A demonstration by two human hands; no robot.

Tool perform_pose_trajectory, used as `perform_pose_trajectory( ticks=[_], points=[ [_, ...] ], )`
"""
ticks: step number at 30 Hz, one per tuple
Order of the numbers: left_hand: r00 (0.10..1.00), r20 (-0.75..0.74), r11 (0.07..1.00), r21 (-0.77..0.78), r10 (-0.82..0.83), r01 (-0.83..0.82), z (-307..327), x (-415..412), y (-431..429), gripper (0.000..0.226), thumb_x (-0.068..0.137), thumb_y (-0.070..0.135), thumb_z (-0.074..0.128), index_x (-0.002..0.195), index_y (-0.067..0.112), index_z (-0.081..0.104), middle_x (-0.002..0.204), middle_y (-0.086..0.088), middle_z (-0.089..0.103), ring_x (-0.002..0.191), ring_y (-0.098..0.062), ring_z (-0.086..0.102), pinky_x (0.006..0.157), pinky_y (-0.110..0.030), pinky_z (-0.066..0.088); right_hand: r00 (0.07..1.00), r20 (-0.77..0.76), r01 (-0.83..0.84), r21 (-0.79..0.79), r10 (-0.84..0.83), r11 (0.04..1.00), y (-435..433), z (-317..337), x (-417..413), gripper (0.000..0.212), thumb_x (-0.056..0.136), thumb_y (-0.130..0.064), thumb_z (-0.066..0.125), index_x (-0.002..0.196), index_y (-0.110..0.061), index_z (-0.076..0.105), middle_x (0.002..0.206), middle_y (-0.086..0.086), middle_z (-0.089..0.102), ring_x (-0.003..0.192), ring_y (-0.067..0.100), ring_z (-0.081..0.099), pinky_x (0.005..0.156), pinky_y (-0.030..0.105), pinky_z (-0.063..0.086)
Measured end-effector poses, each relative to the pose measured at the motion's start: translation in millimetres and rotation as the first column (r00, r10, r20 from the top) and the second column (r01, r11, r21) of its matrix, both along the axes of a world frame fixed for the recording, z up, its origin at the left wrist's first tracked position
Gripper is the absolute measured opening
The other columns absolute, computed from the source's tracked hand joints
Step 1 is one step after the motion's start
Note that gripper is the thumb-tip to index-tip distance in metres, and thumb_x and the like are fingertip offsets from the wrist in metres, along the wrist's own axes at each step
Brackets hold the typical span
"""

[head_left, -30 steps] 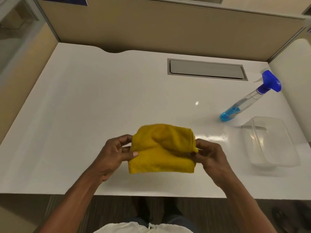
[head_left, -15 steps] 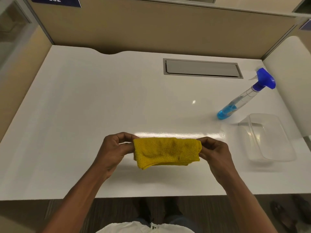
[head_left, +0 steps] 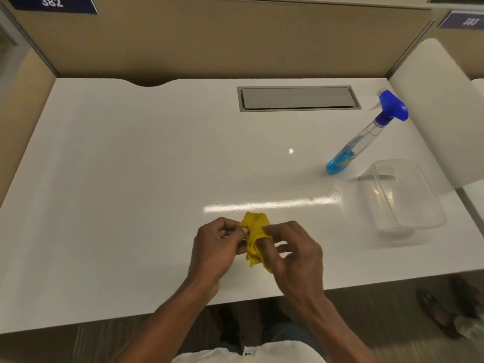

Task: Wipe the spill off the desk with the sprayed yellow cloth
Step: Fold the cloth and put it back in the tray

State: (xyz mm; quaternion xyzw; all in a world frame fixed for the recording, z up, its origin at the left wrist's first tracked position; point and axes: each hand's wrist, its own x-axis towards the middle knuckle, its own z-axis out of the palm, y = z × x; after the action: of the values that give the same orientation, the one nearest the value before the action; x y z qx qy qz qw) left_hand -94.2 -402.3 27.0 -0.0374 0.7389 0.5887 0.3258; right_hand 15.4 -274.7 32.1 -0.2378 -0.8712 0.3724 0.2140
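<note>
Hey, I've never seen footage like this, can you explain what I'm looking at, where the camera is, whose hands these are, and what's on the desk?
No machine here: a camera worn on a person's head looks down at their own two bare hands. The left hand and right hand together hold a bunched-up yellow cloth just above a white desk. On the desk at the right stand a spray bottle holding blue liquid and an empty clear plastic container. A grey cable hatch sits at the back.

"382" on blue sign (head_left: 52, 3), blurred number on second sign (head_left: 462, 20)
</note>
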Motion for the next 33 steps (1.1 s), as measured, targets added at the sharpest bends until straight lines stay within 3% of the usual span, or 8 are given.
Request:
perform_pose_trajectory(
  ticks=[3, 6, 10, 16, 22, 25, 28, 33],
  points=[
    [0.997, -0.062, 0.997, -0.063, -0.037, 0.033, -2.3, 7.8, 7.0, 0.008, 0.101, 0.025, 0.073, 0.098, 0.025, 0.080, 0.096, 0.001, 0.083, 0.091, -0.022, 0.082, 0.088, -0.044, 0.069, 1.000, -0.002, 0.019, 0.015, -0.019, 1.000, -4.5, -8.6, 5.9, 0.015, 0.092, -0.029, 0.077, 0.104, -0.021, 0.076, 0.100, -0.005, 0.070, 0.078, 0.009, 0.069, 0.060, 0.029, 0.061],
    [0.998, -0.023, 0.999, 0.005, -0.054, 0.054, 1.8, 13.6, 14.0, 0.016, 0.104, 0.034, 0.066, 0.098, 0.026, 0.079, 0.094, 0.005, 0.082, 0.098, -0.023, 0.081, 0.090, -0.043, 0.068, 1.000, -0.018, 0.016, 0.012, -0.016, 1.000, 0.1, -9.9, 14.1, 0.021, 0.091, -0.030, 0.076, 0.109, -0.021, 0.078, 0.105, -0.002, 0.069, 0.085, 0.011, 0.069, 0.066, 0.028, 0.062],
    [0.981, -0.058, 0.983, 0.013, -0.184, 0.185, 6.1, 22.8, 26.7, 0.052, 0.075, 0.064, 0.086, 0.115, 0.035, 0.073, 0.111, 0.014, 0.079, 0.105, -0.011, 0.077, 0.093, -0.036, 0.066, 0.999, -0.052, -0.008, -0.076, 0.004, 0.997, 14.1, -7.1, 23.0, 0.022, 0.093, -0.024, 0.072, 0.113, -0.019, 0.079, 0.112, -0.003, 0.067, 0.099, 0.010, 0.068, 0.072, 0.024, 0.062],
    [0.982, -0.060, 0.984, -0.018, -0.181, 0.180, 0.3, 28.1, 66.0, 0.030, 0.088, 0.026, 0.088, 0.116, 0.033, 0.076, 0.114, 0.010, 0.081, 0.111, -0.017, 0.077, 0.102, -0.048, 0.063, 0.996, -0.083, -0.028, -0.481, -0.014, 0.876, 74.0, 2.7, 44.8, 0.036, 0.092, 0.007, 0.068, 0.114, -0.019, 0.079, 0.109, -0.004, 0.077, 0.107, 0.019, 0.073, 0.085, 0.033, 0.064],
    [0.988, 0.023, 0.986, 0.072, -0.155, 0.153, 2.4, 54.9, 139.5, 0.021, 0.102, 0.012, 0.068, 0.105, 0.031, 0.078, 0.100, 0.006, 0.084, 0.106, -0.023, 0.078, 0.095, -0.037, 0.064, 0.980, 0.010, 0.182, -0.467, -0.200, 0.865, 162.8, 4.3, 75.7, 0.024, 0.090, -0.017, 0.078, 0.112, -0.025, 0.075, 0.109, -0.009, 0.077, 0.106, 0.012, 0.073, 0.090, 0.034, 0.064],
    [0.983, 0.121, 0.979, 0.168, -0.135, 0.114, 9.0, 68.0, 180.3, 0.024, 0.107, 0.014, 0.061, 0.106, 0.027, 0.080, 0.101, 0.001, 0.085, 0.106, -0.026, 0.079, 0.089, -0.032, 0.064, 0.965, 0.085, 0.253, -0.551, -0.249, 0.795, 212.1, 12.6, 89.9, 0.046, 0.081, -0.037, 0.082, 0.125, -0.029, 0.068, 0.121, -0.011, 0.074, 0.111, 0.009, 0.071, 0.086, 0.026, 0.061],
    [0.967, 0.192, 0.968, 0.218, -0.169, 0.125, 12.3, 80.9, 221.3, 0.023, 0.108, 0.017, 0.059, 0.108, 0.024, 0.081, 0.106, -0.004, 0.085, 0.110, -0.030, 0.078, 0.094, -0.039, 0.064, 0.979, 0.152, 0.205, -0.732, -0.139, 0.650, 262.6, 18.5, 107.1, 0.076, 0.064, -0.066, 0.084, 0.131, -0.034, 0.065, 0.119, -0.006, 0.077, 0.112, 0.018, 0.073, 0.094, 0.039, 0.061],
    [0.964, 0.116, 0.963, 0.152, -0.239, 0.221, 15.8, 101.3, 289.1, 0.021, 0.110, 0.019, 0.056, 0.110, 0.029, 0.073, 0.114, -0.003, 0.079, 0.114, -0.029, 0.075, 0.097, -0.038, 0.064, 0.971, 0.201, 0.236, -0.701, -0.131, 0.673, 330.2, 23.0, 128.1, 0.058, 0.076, -0.042, 0.084, 0.129, -0.034, 0.066, 0.116, 0.001, 0.077, 0.111, 0.024, 0.072, 0.092, 0.042, 0.061]
  ],
)
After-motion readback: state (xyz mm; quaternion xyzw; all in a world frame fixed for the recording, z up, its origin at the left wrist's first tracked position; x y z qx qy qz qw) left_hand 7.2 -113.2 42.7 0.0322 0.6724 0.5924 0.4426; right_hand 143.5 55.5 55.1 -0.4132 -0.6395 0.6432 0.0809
